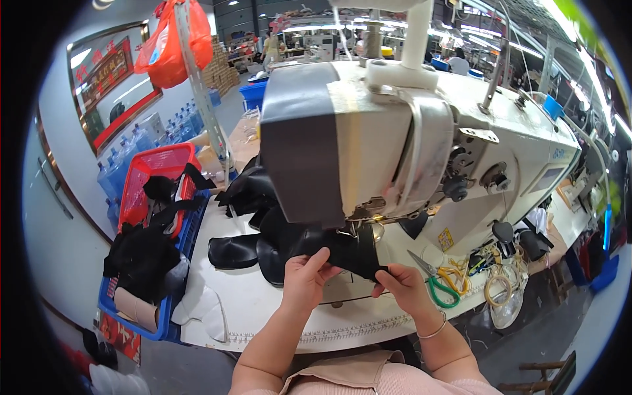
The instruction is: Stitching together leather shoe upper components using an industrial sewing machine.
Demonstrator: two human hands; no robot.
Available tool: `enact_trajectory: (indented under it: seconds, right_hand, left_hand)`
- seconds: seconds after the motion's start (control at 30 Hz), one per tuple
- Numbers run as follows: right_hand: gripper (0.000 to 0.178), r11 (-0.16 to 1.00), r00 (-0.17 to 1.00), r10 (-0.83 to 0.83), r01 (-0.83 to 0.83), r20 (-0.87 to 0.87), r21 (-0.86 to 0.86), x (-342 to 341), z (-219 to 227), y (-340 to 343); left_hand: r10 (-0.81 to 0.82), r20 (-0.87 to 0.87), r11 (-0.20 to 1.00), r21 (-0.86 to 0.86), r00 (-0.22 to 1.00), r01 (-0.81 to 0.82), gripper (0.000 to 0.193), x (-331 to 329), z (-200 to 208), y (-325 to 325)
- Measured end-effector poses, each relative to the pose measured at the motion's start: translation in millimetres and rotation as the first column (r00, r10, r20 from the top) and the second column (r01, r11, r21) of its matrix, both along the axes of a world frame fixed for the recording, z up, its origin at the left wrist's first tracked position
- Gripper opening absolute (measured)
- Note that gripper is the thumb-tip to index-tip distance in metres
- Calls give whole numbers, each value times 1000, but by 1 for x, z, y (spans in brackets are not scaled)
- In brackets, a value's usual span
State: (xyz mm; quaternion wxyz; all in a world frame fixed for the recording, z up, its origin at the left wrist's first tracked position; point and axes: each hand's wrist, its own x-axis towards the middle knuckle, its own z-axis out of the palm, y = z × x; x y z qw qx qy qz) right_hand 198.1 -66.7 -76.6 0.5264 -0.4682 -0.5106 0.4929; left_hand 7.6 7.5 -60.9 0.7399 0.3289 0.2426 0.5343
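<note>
A piece of black leather-like material (pixel 349 253) lies under the needle area of a large sewing machine (pixel 388 145). My left hand (pixel 308 276) pinches its near left part between thumb and fingers. At the right corner of the piece, my right hand (pixel 399 284) grips the edge with thumb and forefinger. Further black pieces (pixel 235 251) are heaped on the table to the left of the machine head and run up to the held piece. The machine head hides the far part of the material.
Green-handled scissors (pixel 442 289) lie right of my right hand, beside yellow-handled snips (pixel 459 276) and tape rolls (pixel 498 289). A blue basket (pixel 172 322) and a red basket (pixel 135 191) with black pieces stand at left. A ruler strip (pixel 349 331) follows the table's near edge.
</note>
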Motion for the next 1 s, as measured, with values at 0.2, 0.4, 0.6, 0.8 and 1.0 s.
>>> enact_trajectory:
  seconds: [0.2,0.4,0.6,0.8,1.0]
  right_hand:
    - [19,999,999,-22,23,-32,29,3,6,4]
    - [20,998,1000,-18,20,-21,64,8,9,13]
    - [23,994,999,-54,55,-6,90,15,13,23]
    - [28,992,994,-101,98,43,76,17,21,27]
    - [27,984,987,-149,143,51,107,16,27,36]
  left_hand:
    - [39,58,996,-85,998,-34,10,6,-4,2]
    - [50,68,998,-37,996,-48,11,6,-2,1]
    - [66,83,998,-27,994,-64,12,13,1,5]
    - [94,65,996,-6,993,-94,13,13,0,3]
    - [104,89,995,1,991,-104,12,15,6,10]
